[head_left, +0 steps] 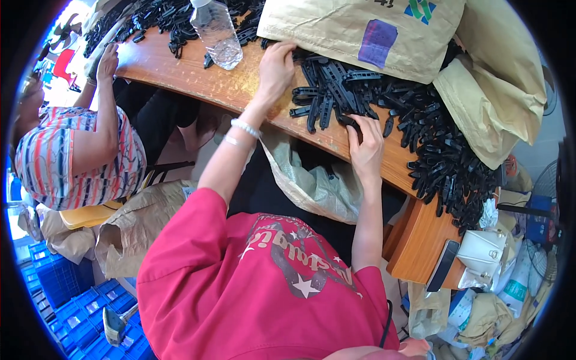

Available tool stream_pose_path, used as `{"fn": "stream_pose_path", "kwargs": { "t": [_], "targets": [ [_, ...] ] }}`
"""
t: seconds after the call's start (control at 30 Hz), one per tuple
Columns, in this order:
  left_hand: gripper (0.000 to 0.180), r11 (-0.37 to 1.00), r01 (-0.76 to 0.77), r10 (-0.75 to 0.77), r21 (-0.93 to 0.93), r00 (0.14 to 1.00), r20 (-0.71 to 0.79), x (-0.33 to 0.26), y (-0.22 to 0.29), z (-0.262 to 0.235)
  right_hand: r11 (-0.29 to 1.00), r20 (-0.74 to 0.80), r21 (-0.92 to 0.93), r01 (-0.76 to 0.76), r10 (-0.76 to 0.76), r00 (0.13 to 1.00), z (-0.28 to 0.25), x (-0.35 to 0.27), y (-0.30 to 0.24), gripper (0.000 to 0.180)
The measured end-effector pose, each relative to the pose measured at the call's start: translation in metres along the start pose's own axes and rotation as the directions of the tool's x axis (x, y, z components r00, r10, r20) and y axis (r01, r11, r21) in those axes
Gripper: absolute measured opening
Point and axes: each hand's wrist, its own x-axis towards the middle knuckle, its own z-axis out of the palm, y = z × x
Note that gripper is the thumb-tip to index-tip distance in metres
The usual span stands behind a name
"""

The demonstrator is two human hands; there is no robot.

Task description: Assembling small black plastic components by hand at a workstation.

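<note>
Long, narrow black plastic parts (339, 84) lie heaped on the wooden table (240, 90) in front of me. My left hand (277, 71) is at the left of this heap, beside the lower edge of a large tan paper bag (336, 27). Its fingers are curled together, and whatever they hold is hidden. At the heap's near side, my right hand (367, 147) pinches the end of a black plastic part (347, 120) between thumb and fingers. Below the table edge, an open woven sack (294, 180) hangs at my lap.
A clear plastic bottle (219, 39) stands at the far left. More black parts (447, 162) spread along the table's right side, beside another paper bag (492, 114). A co-worker in a striped shirt (78, 153) sits left. Blue crates (90, 312) stand at lower left.
</note>
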Motion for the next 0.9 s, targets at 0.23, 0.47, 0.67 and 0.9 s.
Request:
{"fn": "stream_pose_path", "kwargs": {
  "t": [0.23,0.47,0.67,0.9],
  "targets": [
    [0.017,0.974,-0.138,0.079,0.177,0.949,0.304,0.014,-0.012,-0.002,0.999,-0.007,0.022,-0.027,0.027,1.0,-0.002,0.002,0.003,0.021],
    [0.018,0.945,-0.221,0.121,0.241,0.921,0.371,0.002,-0.01,-0.03,0.995,-0.014,0.071,-0.067,0.068,0.998,-0.004,0.0,0.006,0.023],
    [0.015,0.875,-0.242,0.089,0.419,0.932,0.353,-0.005,-0.009,-0.053,0.976,-0.048,0.153,-0.154,0.163,0.985,-0.005,-0.001,0.002,0.02],
    [0.018,0.63,0.65,-0.419,-0.425,0.745,0.518,-0.047,0.091,-0.07,0.618,0.124,0.683,-0.389,0.427,0.896,-0.02,-0.016,-0.002,0.024]
  ]
}}
